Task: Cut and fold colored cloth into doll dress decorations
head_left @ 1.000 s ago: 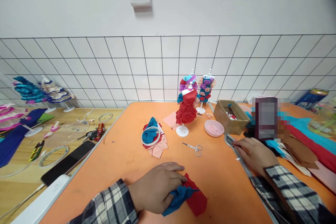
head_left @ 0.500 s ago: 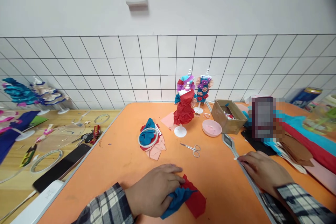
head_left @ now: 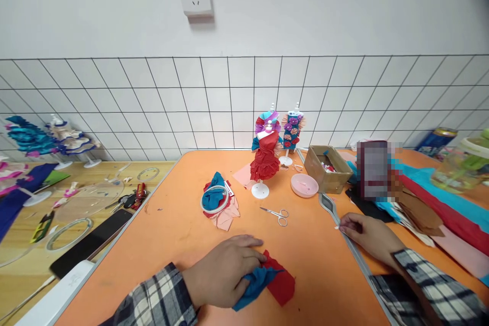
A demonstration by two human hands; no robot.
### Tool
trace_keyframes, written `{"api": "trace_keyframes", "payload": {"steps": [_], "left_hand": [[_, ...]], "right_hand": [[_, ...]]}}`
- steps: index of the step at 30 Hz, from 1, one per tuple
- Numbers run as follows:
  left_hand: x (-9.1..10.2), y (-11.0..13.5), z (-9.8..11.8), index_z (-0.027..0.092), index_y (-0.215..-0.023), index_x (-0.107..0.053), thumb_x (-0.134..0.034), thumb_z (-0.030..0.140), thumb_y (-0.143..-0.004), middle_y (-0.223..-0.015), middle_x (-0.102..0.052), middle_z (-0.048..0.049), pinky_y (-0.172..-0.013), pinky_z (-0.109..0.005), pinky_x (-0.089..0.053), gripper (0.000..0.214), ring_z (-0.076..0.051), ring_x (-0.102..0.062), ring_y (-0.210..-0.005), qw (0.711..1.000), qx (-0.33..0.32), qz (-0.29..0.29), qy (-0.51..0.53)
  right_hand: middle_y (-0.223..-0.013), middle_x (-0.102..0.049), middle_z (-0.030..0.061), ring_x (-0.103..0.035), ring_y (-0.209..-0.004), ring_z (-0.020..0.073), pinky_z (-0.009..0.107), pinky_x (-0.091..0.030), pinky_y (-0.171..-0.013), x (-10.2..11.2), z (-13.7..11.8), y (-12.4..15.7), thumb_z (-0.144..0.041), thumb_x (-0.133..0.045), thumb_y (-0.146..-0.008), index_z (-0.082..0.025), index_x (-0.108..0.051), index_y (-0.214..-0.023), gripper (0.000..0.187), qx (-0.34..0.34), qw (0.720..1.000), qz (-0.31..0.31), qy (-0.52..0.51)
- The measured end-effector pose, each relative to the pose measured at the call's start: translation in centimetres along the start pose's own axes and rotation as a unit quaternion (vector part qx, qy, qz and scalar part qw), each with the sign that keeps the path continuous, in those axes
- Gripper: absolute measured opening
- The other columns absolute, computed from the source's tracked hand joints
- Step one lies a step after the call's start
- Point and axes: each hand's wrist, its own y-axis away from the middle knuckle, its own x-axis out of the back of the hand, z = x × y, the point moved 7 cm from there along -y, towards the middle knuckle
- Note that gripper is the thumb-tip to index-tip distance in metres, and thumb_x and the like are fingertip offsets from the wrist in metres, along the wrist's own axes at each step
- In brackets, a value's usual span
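Where the left hand (head_left: 224, 271) rests, blue cloth (head_left: 256, 288) overlaps red cloth (head_left: 283, 288).

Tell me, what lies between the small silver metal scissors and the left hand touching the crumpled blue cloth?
Only bare orange tabletop shows between the silver metal scissors and the left hand in the head view.
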Motion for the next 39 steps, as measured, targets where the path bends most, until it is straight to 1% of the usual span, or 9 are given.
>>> {"api": "trace_keyframes", "payload": {"steps": [4, 12, 15, 18, 22, 24, 29, 33, 39], "left_hand": [[0.0, 0.0, 0.0, 0.022, -0.112, -0.055, -0.049, 0.01, -0.069, -0.121, -0.064, -0.0005, -0.112, -0.038, -0.031, 0.046, -0.022, -0.045, -0.126, 1.0, 0.0, 0.002, -0.003], [0.2, 0.0, 0.1, 0.022, -0.112, -0.056, -0.048, 0.009, -0.069, -0.119, -0.064, -0.0007, -0.11, -0.038, -0.033, 0.045, -0.022, -0.047, -0.124, 1.0, -0.005, 0.011, -0.002], [0.2, 0.0, 0.1, 0.022, -0.111, -0.056, -0.049, 0.01, -0.069, -0.118, -0.065, -0.0006, -0.11, -0.037, -0.033, 0.044, -0.022, -0.047, -0.124, 1.0, -0.003, 0.014, 0.002], [0.3, 0.0, 0.2, 0.021, -0.112, -0.056, -0.049, 0.01, -0.07, -0.117, -0.065, -0.0007, -0.111, -0.036, -0.032, 0.045, -0.022, -0.047, -0.124, 1.0, -0.003, 0.02, 0.001], [0.4, 0.1, 0.3, 0.021, -0.112, -0.056, -0.049, 0.01, -0.068, -0.117, -0.066, -0.0006, -0.111, -0.035, -0.031, 0.046, -0.022, -0.047, -0.124, 1.0, -0.008, 0.027, -0.004], [0.3, 0.1, 0.3, 0.021, -0.11, -0.056, -0.049, 0.01, -0.068, -0.117, -0.066, -0.0006, -0.111, -0.034, -0.032, 0.044, -0.022, -0.047, -0.123, 1.0, -0.007, 0.026, -0.005], [0.4, 0.0, 0.3, 0.02, -0.109, -0.057, -0.049, 0.01, -0.069, -0.116, -0.066, -0.0005, -0.11, -0.033, -0.033, 0.042, -0.021, -0.049, -0.122, 0.999, -0.006, 0.031, -0.005], [0.3, 0.0, 0.2, 0.02, -0.109, -0.057, -0.049, 0.01, -0.069, -0.116, -0.066, -0.0002, -0.11, -0.033, -0.033, 0.042, -0.021, -0.049, -0.122, 1.0, -0.005, 0.029, -0.005], [-0.1, 0.1, -0.1, 0.02, -0.111, -0.056, -0.049, 0.011, -0.071, -0.121, -0.063, -0.0005, -0.113, -0.034, -0.03, 0.042, -0.021, -0.045, -0.126, 1.0, -0.001, 0.018, -0.017]], "right_hand": [[-0.072, -0.068, -0.0022, -0.064, -0.068, 0.0181, 0.027, -0.045, -0.059, -0.2, 0.2, -0.1, -0.042, -0.051, -0.081, -0.027, -0.064, -0.079, 0.02, -0.008, 1.0, -0.007, -0.016], [-0.075, -0.069, -0.0018, -0.064, -0.069, 0.0181, 0.026, -0.044, -0.057, 0.6, -1.0, 0.6, -0.042, -0.053, -0.08, -0.028, -0.066, -0.083, 0.019, 0.0, 0.999, 0.031, 0.006], [-0.08, -0.07, -0.0016, -0.065, -0.074, 0.0192, 0.028, -0.046, -0.062, 0.2, -0.8, 0.6, -0.043, -0.05, -0.083, -0.03, -0.064, -0.109, 0.033, 0.009, 1.0, 0.028, -0.005], [-0.08, -0.07, -0.0028, -0.066, -0.074, 0.0199, 0.029, -0.046, -0.062, 0.0, -0.4, 0.6, -0.044, -0.048, -0.084, -0.03, -0.048, -0.132, 0.05, -0.005, 1.0, 0.025, -0.018], [-0.091, -0.074, -0.0011, -0.067, -0.087, 0.0233, 0.031, -0.049, -0.07, 0.9, 0.2, 0.7, -0.048, -0.049, -0.082, -0.029, -0.061, -0.108, 0.034, -0.068, 0.995, 0.066, -0.037], [-0.096, -0.074, 0.0005, -0.067, -0.093, 0.0262, 0.033, -0.049, -0.073, 1.2, 0.3, 0.7, -0.052, -0.046, -0.083, -0.029, -0.064, -0.101, 0.034, -0.088, 0.992, 0.079, -0.035], [-0.114, -0.069, 0.0038, -0.061, -0.11, 0.0267, 0.038, -0.046, -0.088, 1.5, -0.4, 0.5, -0.053, -0.036, -0.089, -0.027, -0.045, -0.133, 0.052, -0.033, 0.988, 0.099, -0.112], [-0.107, -0.072, 0.0056, -0.06, -0.11, 0.0285, 0.042, -0.043, -0.093, 1.1, 0.1, 0.4, -0.052, -0.045, -0.085, -0.026, -0.045, -0.133, 0.054, -0.03, 0.985, 0.085, -0.15], [-0.094, -0.074, 0.0059, -0.067, -0.091, 0.0257, 0.037, -0.048, -0.082, 0.0, 1.2, -0.2, -0.04, -0.054, -0.079, -0.022, -0.045, -0.133, 0.058, -0.038, 0.985, 0.068, -0.151]]}}
